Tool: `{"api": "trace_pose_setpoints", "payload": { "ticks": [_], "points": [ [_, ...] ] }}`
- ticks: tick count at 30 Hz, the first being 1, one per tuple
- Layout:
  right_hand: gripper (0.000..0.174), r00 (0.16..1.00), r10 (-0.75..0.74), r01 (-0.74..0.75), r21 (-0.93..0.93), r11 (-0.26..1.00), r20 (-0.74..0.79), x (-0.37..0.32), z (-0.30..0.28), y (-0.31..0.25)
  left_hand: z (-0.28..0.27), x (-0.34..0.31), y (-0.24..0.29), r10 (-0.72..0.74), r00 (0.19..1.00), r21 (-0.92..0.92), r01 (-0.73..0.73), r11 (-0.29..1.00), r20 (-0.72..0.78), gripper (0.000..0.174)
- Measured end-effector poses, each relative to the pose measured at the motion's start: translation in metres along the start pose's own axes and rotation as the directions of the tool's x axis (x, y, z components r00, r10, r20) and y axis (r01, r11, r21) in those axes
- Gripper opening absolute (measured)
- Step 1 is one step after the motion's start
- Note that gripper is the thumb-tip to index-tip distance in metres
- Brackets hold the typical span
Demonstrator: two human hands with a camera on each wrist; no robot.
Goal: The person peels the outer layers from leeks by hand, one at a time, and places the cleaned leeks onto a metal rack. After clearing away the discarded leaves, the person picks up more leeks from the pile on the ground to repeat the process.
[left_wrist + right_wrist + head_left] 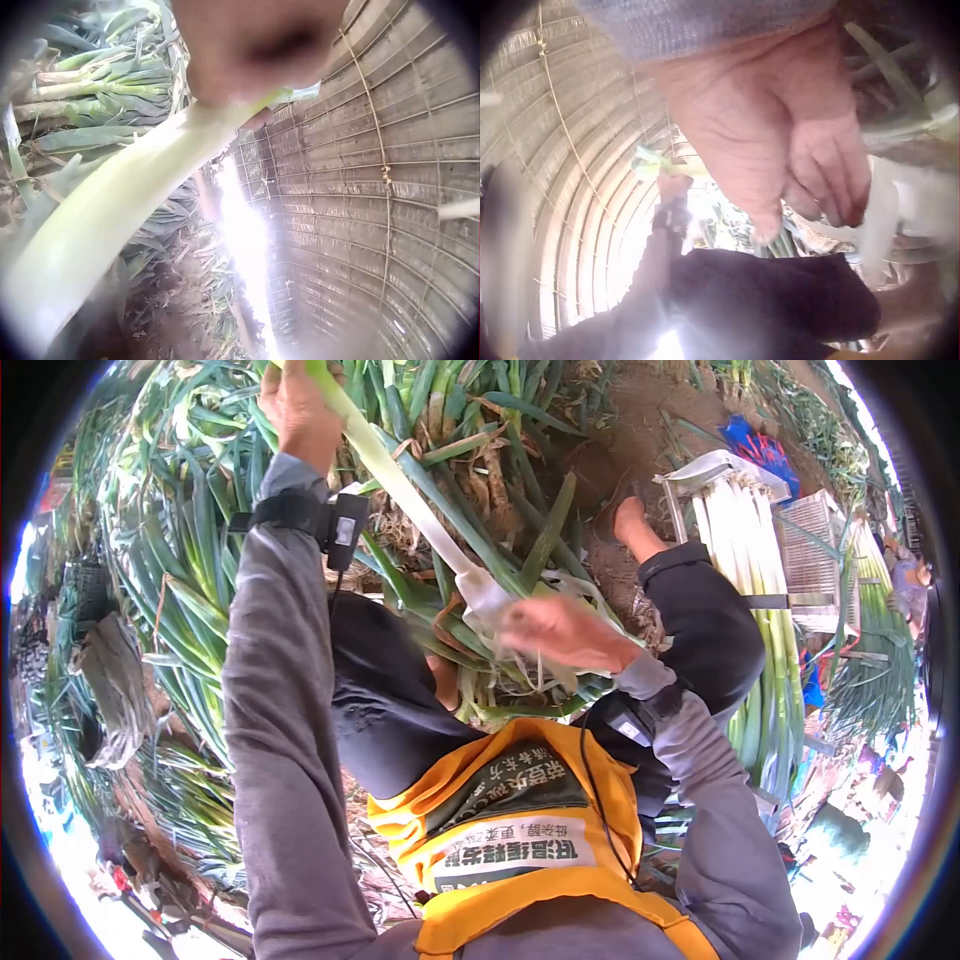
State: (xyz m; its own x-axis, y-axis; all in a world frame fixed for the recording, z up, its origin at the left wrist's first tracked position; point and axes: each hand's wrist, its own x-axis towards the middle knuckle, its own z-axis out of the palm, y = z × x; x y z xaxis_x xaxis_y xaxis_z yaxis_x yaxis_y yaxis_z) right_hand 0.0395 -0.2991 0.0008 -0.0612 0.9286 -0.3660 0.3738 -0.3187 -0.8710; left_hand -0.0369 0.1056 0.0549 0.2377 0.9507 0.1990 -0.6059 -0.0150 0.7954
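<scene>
One long leek (405, 495) slants across the head view, its white root end (482, 592) low and its green part at the top left. The left hand (302, 410) grips the green part; in the left wrist view that hand (259, 45) is wrapped round the stalk (112, 202). Beside the root end, the right hand (570, 632) is blurred, with pale strips under it. In the right wrist view the right hand (772, 142) has curled fingers pinching a pale outer leaf (881, 214); its fingertips are partly hidden.
Leeks (185, 600) lie heaped at the left and ahead. White-stemmed leeks (745, 560) are bundled at the right, near a crate (815, 550). The person's knees (705, 620) flank loose leaves on the ground. A foot (635, 525) rests on bare soil (635, 420).
</scene>
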Motion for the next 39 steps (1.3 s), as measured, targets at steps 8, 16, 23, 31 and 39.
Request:
{"api": "trace_pose_setpoints", "payload": {
  "ticks": [8,16,23,31,39],
  "points": [
    [0.065,0.986,-0.011,0.03,0.114,0.993,-0.167,0.027,-0.029,-0.011,-0.052,0.028,0.004,-0.195,0.979,-0.308,0.201,0.93,0.051,0.029],
    [0.051,0.992,-0.005,0.071,0.531,0.845,-0.124,-0.021,0.001,-0.029,-0.105,0.02,0.009,-0.193,0.944,-0.146,0.158,0.977,-0.268,0.018],
    [0.039,0.966,-0.01,0.084,0.274,0.958,-0.258,-0.072,0.024,-0.06,-0.139,0.016,-0.035,-0.117,0.961,0.176,0.165,0.971,-0.251,0.018],
    [0.029,0.965,-0.006,-0.029,-0.126,0.992,-0.263,-0.194,0.043,-0.045,-0.183,0.042,-0.038,0.178,0.961,0.574,-0.026,0.819,-0.211,0.029],
    [0.033,0.315,0.345,0.251,0.429,0.868,-0.884,-0.166,-0.031,-0.034,-0.143,0.062,-0.013,0.187,0.874,0.147,-0.134,0.98,-0.448,0.044]
  ]
}}
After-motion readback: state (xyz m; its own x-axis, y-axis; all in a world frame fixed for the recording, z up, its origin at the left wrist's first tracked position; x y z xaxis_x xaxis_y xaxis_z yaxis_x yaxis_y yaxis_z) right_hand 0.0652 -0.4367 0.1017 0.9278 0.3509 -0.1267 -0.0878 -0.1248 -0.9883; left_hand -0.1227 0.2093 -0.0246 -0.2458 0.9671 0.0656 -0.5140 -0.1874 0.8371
